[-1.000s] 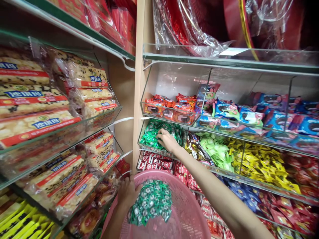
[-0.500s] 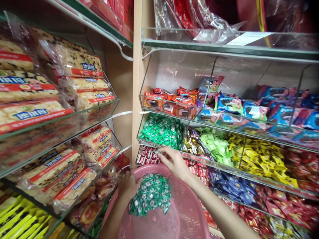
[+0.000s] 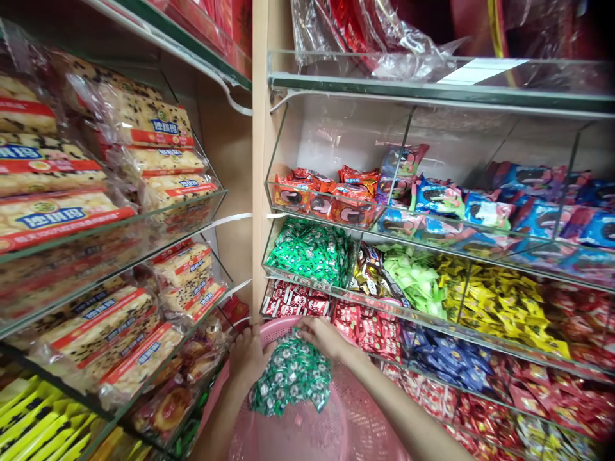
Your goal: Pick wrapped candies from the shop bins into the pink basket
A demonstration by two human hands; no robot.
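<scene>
Pink basket: and here, low in the middle, the pink plastic basket point(image 3: 298, 442) is held at its far left rim by the left hand point(image 3: 246, 353), fingers closed over the edge.
Basket load: a heap of green-wrapped candies point(image 3: 293, 374) is gathered toward the far side, with the near part of the floor left bare.
Right hand: the far edge of that heap is overhung by the right hand point(image 3: 319, 337), its fingers curled and narrow; whether a candy is pinched there cannot be told, as the fingertips are partly hidden.
Green bin: straight ahead, a clear bin point(image 3: 307, 280) is well filled with matching green candies point(image 3: 310, 253).
Same shelf, rightward: brown-and-gold packets point(image 3: 369, 272), pale green candies point(image 3: 418, 278) and yellow-wrapped candies point(image 3: 500, 304) are lined up in turn.
Shelf below: red-and-white packets point(image 3: 295, 299) are stacked just behind the basket, and blue-wrapped candies point(image 3: 451, 355) are piled farther right.
Shelf above: orange-red cookie packets point(image 3: 321, 198) are kept at the left end, and blue-and-pink cookie packets point(image 3: 439, 198) are set beside them.
Left wall: clear-wrapped sachima bars point(image 3: 148, 121) are stacked in slanted glass-fronted trays.
</scene>
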